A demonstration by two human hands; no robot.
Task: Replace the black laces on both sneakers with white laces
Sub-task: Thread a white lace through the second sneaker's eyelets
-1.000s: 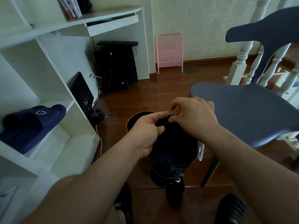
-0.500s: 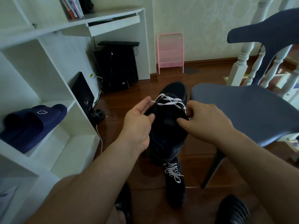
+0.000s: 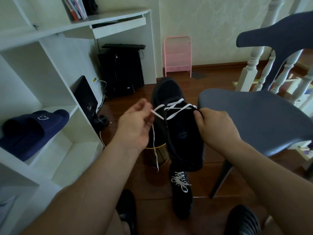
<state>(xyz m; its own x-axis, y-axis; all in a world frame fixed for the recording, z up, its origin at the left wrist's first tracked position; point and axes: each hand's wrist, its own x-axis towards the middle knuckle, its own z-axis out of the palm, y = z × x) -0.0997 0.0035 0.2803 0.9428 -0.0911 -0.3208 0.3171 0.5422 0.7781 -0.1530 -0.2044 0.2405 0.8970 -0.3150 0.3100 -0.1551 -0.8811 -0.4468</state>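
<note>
Black sneaker (image 3: 176, 126) held mid-air, toe far. Right hand (image 3: 215, 128) grips its right side by the collar. Left hand (image 3: 135, 126) w/ fingers loosely curled at the white lace (image 3: 176, 108); loose end hangs down. Lace crosses upper eyelets only. 2nd sneaker (image 3: 182, 197) on floor, near, white-laced. Grey chair (image 3: 254, 119) right.
</note>
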